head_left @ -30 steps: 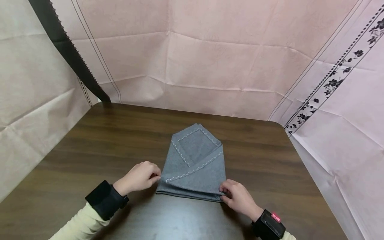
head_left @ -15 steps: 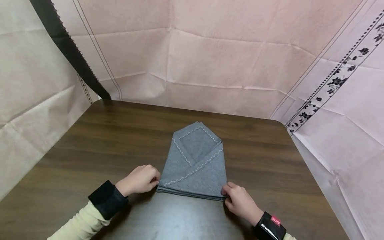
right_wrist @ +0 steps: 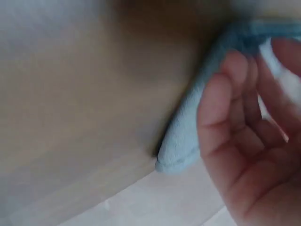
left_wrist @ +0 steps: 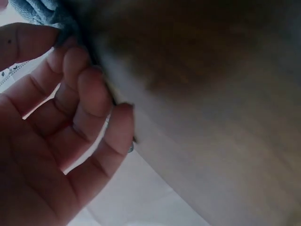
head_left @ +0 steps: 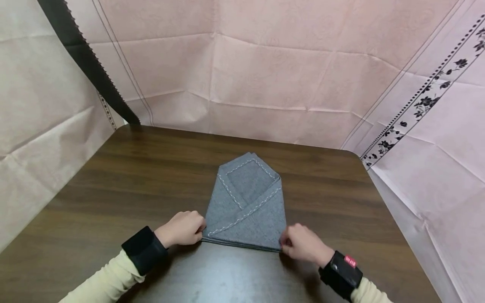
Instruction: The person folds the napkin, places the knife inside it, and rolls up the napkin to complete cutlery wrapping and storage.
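A grey-blue folded cloth with pale zigzag stitching lies on the table, its pointed end away from me and its straight folded edge facing me. At that edge's left corner, my left hand pinches the fabric. The left wrist view shows the thumb and index finger meeting on a bunched bit of the cloth, the other fingers curled beside it. My right hand pinches the near right corner between thumb and fingers. The right wrist view has the side of the cloth running away past the fingers.
The dark brown wooden table has rounded far corners. Behind it hangs a creased pale pink sheet, with a black band at left and a floral strip at right. Each wrist wears a black band.
The near folded edge has come together and lies flatter and straighter. My left hand has moved slightly right onto the left corner; my right hand has shifted only a little at its corner.
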The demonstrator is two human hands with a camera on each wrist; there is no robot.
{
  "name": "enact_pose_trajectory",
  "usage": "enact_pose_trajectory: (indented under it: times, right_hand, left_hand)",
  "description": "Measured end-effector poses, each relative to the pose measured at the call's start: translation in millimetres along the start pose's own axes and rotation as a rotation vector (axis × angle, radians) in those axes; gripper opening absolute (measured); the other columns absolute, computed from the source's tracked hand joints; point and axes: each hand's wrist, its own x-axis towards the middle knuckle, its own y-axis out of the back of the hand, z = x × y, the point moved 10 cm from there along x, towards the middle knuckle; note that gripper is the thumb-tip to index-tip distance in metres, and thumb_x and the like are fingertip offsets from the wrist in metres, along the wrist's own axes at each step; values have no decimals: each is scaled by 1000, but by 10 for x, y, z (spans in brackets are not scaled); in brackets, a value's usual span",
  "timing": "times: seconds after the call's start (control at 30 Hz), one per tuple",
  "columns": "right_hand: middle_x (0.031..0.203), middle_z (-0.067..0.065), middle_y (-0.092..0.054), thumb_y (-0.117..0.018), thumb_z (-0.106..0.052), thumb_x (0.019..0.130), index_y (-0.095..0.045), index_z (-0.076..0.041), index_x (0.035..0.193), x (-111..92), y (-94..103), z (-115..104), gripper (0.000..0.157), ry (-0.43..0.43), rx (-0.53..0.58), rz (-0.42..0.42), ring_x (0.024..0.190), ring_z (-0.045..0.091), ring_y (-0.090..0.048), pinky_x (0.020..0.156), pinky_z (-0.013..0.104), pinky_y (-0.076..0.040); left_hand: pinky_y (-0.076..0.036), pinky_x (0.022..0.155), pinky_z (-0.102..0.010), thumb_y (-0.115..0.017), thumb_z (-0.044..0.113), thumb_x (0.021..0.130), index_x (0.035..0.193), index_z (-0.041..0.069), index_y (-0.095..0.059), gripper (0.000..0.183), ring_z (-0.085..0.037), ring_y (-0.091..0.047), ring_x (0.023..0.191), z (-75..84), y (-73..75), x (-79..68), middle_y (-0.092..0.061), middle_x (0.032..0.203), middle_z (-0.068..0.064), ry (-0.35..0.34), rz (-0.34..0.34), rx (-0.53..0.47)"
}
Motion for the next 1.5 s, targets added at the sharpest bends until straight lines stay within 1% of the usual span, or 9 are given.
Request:
enact_pose_trajectory:
  times: [0.1, 0.23, 0.4, 0.53, 0.67, 0.83, 1.0, 1.17, 1.5]
  right_hand:
    - [95, 11, -63, -68, -18, 80, -67, -2, 95, 220, 110, 168, 22, -15, -64, 37, 89, 21, -58, 72, 35, -48]
    - [138, 25, -36, -58, -31, 88, -41, 6, 132, 508, 35, 533, 59, -126, -112, -41, 128, 37, -29, 95, 53, -31]
    - [147, 21, -19, -47, -41, 92, -25, 3, 141, 653, -269, 899, 69, -236, -101, -231, 135, 34, -14, 98, 61, -19]
    - [147, 21, -17, -45, -48, 91, -23, 2, 142, 680, -429, 988, 75, -221, -89, -274, 135, 35, -11, 98, 62, -18]
    - [148, 19, -17, -47, -53, 88, -23, 1, 142, 684, -422, 1027, 80, -218, -61, -239, 135, 38, -6, 98, 63, -15]
    - [149, 17, -17, -54, -52, 84, -22, 1, 142, 686, -359, 1063, 85, -256, -25, -258, 134, 40, -4, 99, 61, -15]
    - [133, 20, -44, -68, -39, 78, -46, 3, 129, 771, -148, 723, 70, -131, -177, -65, 126, 38, -30, 93, 56, -30]
    - [80, 2, -61, -73, -29, 72, -62, -9, 81, 601, 12, -31, 25, 146, -298, 184, 80, 21, -54, 66, 37, -43]
    - [83, 0, -56, -70, -28, 72, -63, -9, 91, -11, -220, -551, 28, 320, -394, 70, 73, 16, -54, 59, 30, -43]
  left_hand:
    - [-15, 44, -22, -59, 1, 73, 53, 17, -34, 36, -5, -16, 49, 31, 46, 3, -17, 55, 10, 2, 22, 20]
    - [-15, 44, -22, -59, 1, 73, 52, 16, -34, 36, -6, -15, 50, 37, 34, 5, -16, 55, 9, 16, 33, 55]
    - [-33, 47, -24, -62, 4, 73, 75, 11, -56, 10, -11, -42, 59, 143, 49, -9, -43, 68, 3, -47, 122, 258]
    - [-44, 68, -33, -64, -1, 72, 100, 11, -60, 31, -16, -54, 84, 377, 62, -59, -56, 91, -1, -217, 182, 367]
    - [-42, 80, -35, -64, -2, 71, 89, 12, -64, 23, -14, -54, 80, 549, 12, -102, -56, 81, 3, -329, 152, 368]
    - [-40, 82, -36, -71, 18, 70, 84, 11, -64, 17, -14, -54, 77, 640, -39, -101, -54, 77, 2, -348, 142, 448]
    - [-43, 80, -35, -71, 19, 70, 78, 11, -62, 14, -15, -55, 74, 697, -81, -68, -55, 75, 1, -359, 189, 605]
    - [-34, 61, -24, -70, 10, 69, 62, 16, -59, 15, -9, -48, 56, 795, -108, -12, -48, 59, 4, -387, 286, 789]
    - [-30, 55, -24, -65, 8, 72, 57, 17, -59, 18, -9, -48, 52, 863, -142, 50, -49, 55, 5, -396, 315, 856]
